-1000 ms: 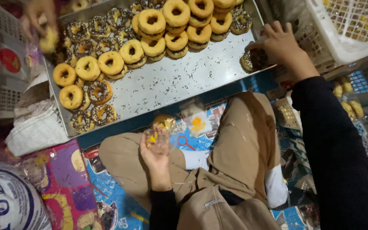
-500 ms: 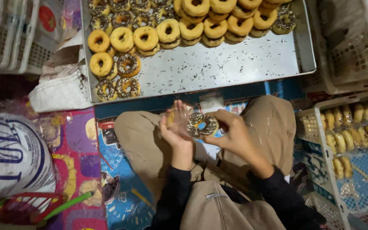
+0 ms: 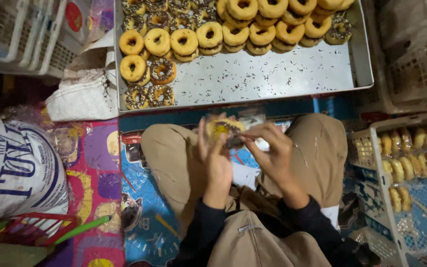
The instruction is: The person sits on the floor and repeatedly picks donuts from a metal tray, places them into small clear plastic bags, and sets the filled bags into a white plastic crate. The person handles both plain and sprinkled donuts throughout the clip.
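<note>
I sit cross-legged on a colourful mat. My left hand (image 3: 217, 160) and my right hand (image 3: 273, 153) meet above my lap, both gripping a doughnut in a clear plastic wrapper (image 3: 223, 129). The doughnut is yellow with dark sprinkles and is partly blurred. In front of my knees lies a large metal tray (image 3: 273, 79) holding several ring doughnuts (image 3: 208, 35), some plain glazed, some with chocolate sprinkles. Loose sprinkles dot the bare metal.
A white crate (image 3: 411, 178) at the right holds several wrapped buns. Stacked white baskets (image 3: 16, 34) stand at the upper left, another basket (image 3: 416, 54) at the upper right. A white printed sack (image 3: 16, 168) and a white cloth bag (image 3: 82, 96) lie at the left.
My right hand came back from the tray's right edge with a doughnut and joined my left hand above my lap. The camera view shifted, so the tray sits higher in view.
</note>
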